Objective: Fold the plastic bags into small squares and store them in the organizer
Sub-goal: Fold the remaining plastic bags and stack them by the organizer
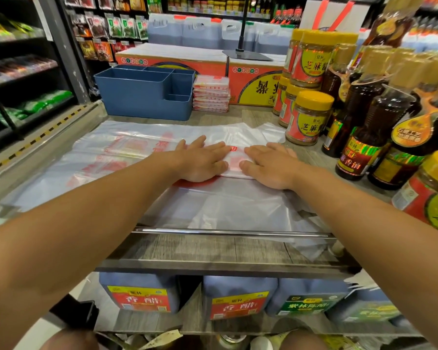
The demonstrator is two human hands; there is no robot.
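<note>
A small folded plastic bag (234, 161) with red print lies on top of spread-out clear plastic bags (106, 157) that cover the shelf top. My left hand (202, 161) and my right hand (269, 165) press flat on it, fingers straight, one on each side. Behind, a blue organizer (137, 97) with several compartments stands with nothing visible in it. A stack of folded bags (211, 97) sits right beside it.
Jars with yellow lids (310, 117) and dark sauce bottles (359, 137) crowd the right side. Red cartons (172, 59) stand behind the organizer. A metal rail (233, 232) runs along the front edge. Large jugs (139, 291) fill the shelf below.
</note>
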